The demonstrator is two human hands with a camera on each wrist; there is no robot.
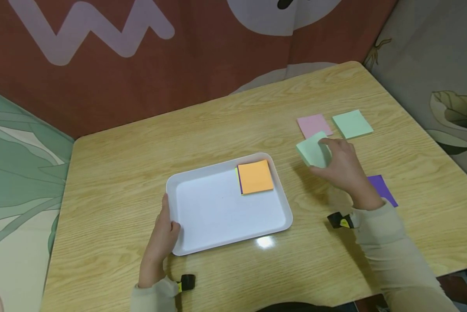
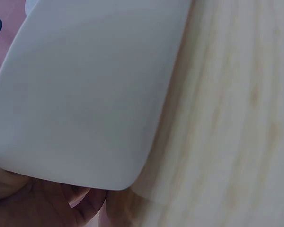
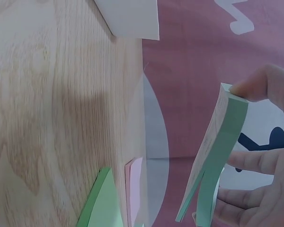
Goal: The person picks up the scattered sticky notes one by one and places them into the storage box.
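Note:
A white tray (image 1: 225, 236) lies in the middle of the wooden table (image 1: 140, 151). An orange sticky-note pad (image 1: 255, 176) sits in its far right corner, on top of a purple and a yellow pad whose edges peek out. My left hand (image 1: 161, 238) grips the tray's near left rim (image 2: 75, 156). My right hand (image 1: 340, 167) holds a pale green sticky-note pad (image 1: 313, 149) lifted above the table, right of the tray. In the right wrist view that pad (image 3: 217, 156) is pinched by its edges between the fingers.
A pink pad (image 1: 314, 125) and a green pad (image 1: 352, 124) lie flat at the far right of the table. A purple pad (image 1: 383, 188) lies partly under my right forearm. Fabric walls close in behind and to the right.

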